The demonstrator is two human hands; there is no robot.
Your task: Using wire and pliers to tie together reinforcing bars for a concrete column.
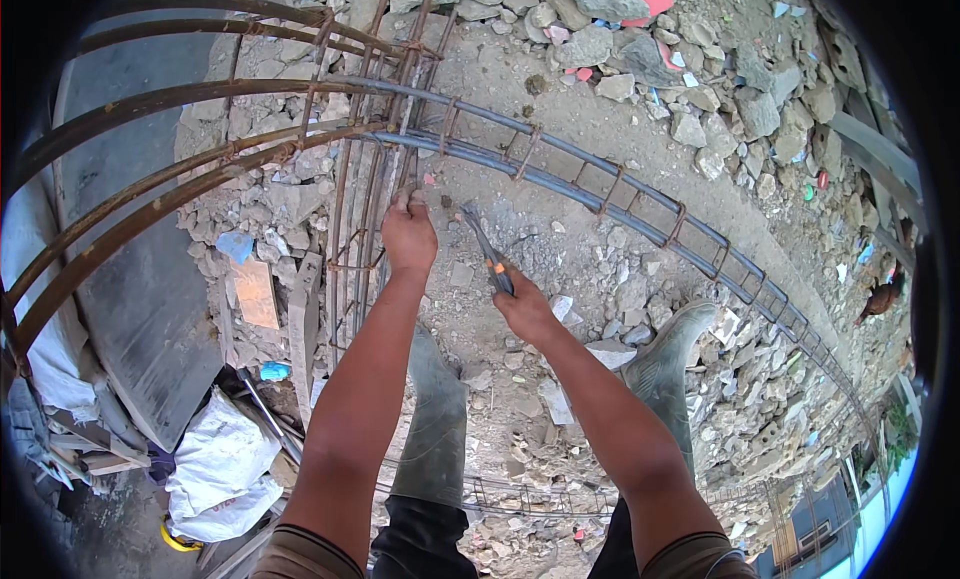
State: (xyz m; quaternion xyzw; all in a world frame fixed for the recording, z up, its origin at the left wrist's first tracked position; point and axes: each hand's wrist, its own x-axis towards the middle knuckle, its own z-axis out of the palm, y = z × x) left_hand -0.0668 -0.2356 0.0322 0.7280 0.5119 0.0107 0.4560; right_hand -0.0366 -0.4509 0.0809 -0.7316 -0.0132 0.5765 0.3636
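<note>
My left hand grips the upright bars of a rusty rebar cage where it meets a long horizontal rebar beam running off to the right. My right hand is closed around the handles of a pair of pincers, whose jaws point up toward the crossing, just right of my left hand. Both forearms come in from the lower edge. My grey rubber boots stand on rubble below.
Broken stones and dust cover the ground. Curved rusty bars arc over a grey sheet at left. White sacks and wood scraps lie lower left. A second tied cage lies by my feet. A brown animal stands far right.
</note>
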